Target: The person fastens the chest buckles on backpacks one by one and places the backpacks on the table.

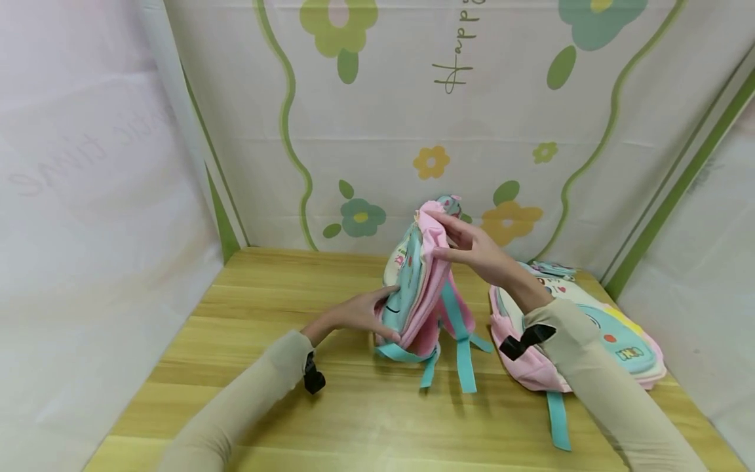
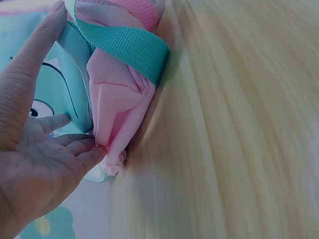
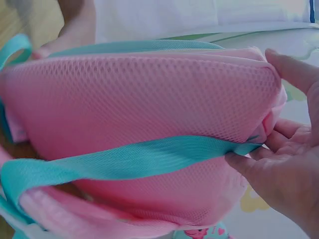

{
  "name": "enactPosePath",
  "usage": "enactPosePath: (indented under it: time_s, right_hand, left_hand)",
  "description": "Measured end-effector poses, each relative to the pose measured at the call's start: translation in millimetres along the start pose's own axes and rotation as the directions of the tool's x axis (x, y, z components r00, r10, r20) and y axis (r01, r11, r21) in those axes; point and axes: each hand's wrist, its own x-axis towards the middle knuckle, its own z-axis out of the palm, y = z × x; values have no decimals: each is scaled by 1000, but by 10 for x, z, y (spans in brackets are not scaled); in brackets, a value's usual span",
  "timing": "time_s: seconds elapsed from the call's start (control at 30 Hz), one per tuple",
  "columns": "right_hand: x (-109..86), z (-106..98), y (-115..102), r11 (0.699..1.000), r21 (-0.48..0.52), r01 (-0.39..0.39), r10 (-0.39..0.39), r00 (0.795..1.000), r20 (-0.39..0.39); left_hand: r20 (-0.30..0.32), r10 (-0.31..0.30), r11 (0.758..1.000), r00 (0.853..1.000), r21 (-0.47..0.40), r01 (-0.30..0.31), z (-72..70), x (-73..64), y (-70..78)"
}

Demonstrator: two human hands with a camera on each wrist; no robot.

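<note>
Backpack (image 1: 416, 288), contents hidden, tilted below right hand (image 1: 476, 250), which gripped its top. Left hand (image 1: 358, 313), spread wide, touched it.

A bare left hand (image 1: 358, 313) and bare right hand (image 1: 482, 253); plain beige long sleeves (image 1: 613, 387); small, blocky black wrist devices (image 1: 538, 335), perhaps cameras.

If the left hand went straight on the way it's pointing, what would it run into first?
The held bag, most likely: the left hand touches its lower part, so nothing seems to lie between. What comes beyond is unclear, since depth is hard to judge.
</note>
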Motion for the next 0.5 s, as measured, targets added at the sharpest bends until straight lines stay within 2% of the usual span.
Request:
enactPosePath:
  time_s: [0.17, 0.27, 0.5]
  right_hand:
    - [114, 103, -90, 999, -19, -38, 38, 999, -5]
    - [170, 169, -130, 995, -90, -50, 51, 999, 11]
    - [251, 270, -162, 969, -246, -9, 20, 999, 43]
  left_hand:
    - [-4, 93, 991, 996, -95, -93, 118, 124, 53]
    - [-4, 151, 975, 988, -165, -150, 175, 165, 84]
    - [-19, 176, 964, 984, -198, -176, 211, 124, 69]
